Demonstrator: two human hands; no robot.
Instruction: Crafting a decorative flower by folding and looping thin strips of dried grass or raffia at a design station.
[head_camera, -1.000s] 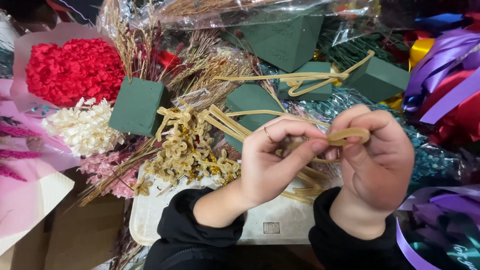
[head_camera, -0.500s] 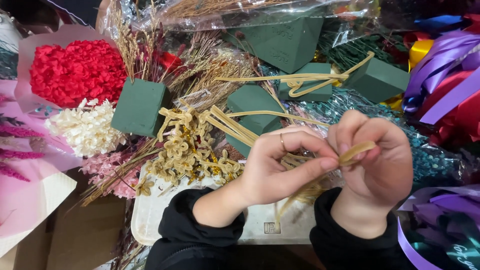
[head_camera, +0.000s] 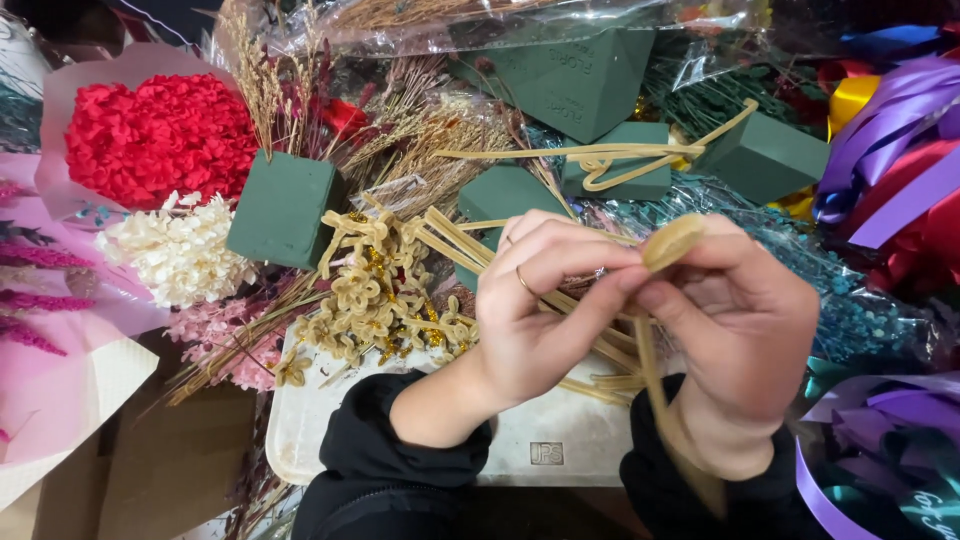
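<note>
Flat tan reed strip, curled at its tip, is pinched above the white tray | left hand and right hand are pressed together on it | strip's lower end blurred | matte green foam block beside dried curls.

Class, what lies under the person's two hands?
A white tray with tan curled reeds spread over it. The left hand and right hand cover the tray's middle.
</note>
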